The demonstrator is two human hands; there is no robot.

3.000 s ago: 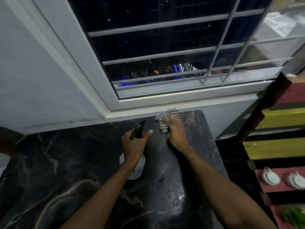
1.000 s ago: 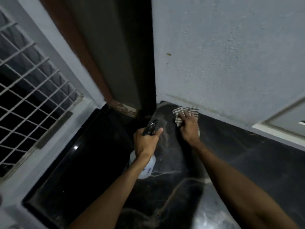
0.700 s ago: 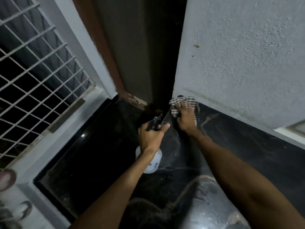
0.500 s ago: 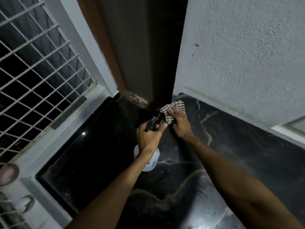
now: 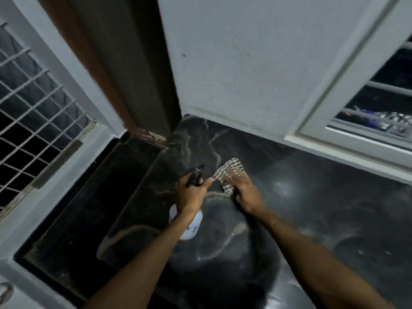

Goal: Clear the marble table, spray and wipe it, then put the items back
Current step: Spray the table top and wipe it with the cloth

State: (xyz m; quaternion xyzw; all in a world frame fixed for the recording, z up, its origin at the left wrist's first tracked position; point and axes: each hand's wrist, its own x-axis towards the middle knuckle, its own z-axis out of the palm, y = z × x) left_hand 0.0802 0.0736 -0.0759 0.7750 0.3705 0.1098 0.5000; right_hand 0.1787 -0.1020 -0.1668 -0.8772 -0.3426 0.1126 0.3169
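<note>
The black marble table (image 5: 312, 219) with pale veins fills the lower right, its left end meeting the wall corner. My left hand (image 5: 189, 195) grips a spray bottle (image 5: 189, 228) with a white body and a black trigger head, held above the table's left part. My right hand (image 5: 245, 192) presses a striped grey-and-white cloth (image 5: 229, 170) flat on the marble, just right of the bottle. Part of the cloth is hidden under my fingers.
A grey wall (image 5: 245, 63) runs along the table's far edge, with a window frame (image 5: 356, 121) at right. A brown door frame (image 5: 116, 85) stands at the corner. Left of the table lies a dark floor (image 5: 78, 208) and a white grille (image 5: 33, 108).
My right hand has drawn the cloth back from the far left corner toward me and to the right. The left hand keeps hold of the bottle. The view has swung right.
</note>
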